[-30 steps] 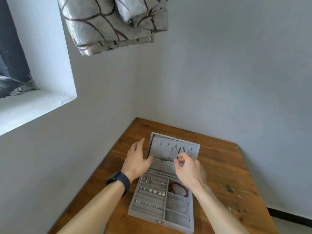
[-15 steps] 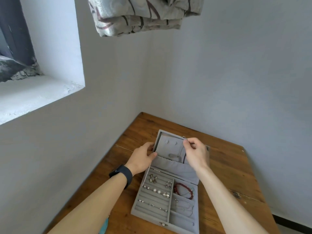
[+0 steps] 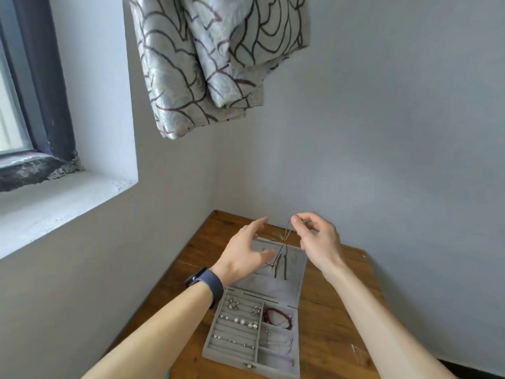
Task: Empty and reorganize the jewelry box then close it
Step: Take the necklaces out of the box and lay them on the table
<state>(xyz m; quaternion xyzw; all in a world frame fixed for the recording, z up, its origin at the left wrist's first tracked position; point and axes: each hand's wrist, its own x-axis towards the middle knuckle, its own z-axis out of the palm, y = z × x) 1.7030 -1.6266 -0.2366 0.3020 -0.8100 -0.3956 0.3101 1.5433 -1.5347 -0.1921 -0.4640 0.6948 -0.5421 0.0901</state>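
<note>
Silver necklace (image 3: 284, 237), dangling below right hand (image 3: 317, 242) grip, over jewelry box (image 3: 269, 287)

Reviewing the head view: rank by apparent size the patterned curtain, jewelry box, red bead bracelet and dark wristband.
1. patterned curtain
2. jewelry box, lying open
3. dark wristband and red bead bracelet look close in size; the wristband sits nearer the camera, so they stay unranked.

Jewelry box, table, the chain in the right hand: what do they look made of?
Jewelry box: grey velvet-like fabric, matte and napped; the core is hidden.
Table: brown wood with visible grain and knots, low sheen.
Necklace, pinched by the right hand: probably a thin metal chain with a silvery glint; too fine to be sure.
</note>
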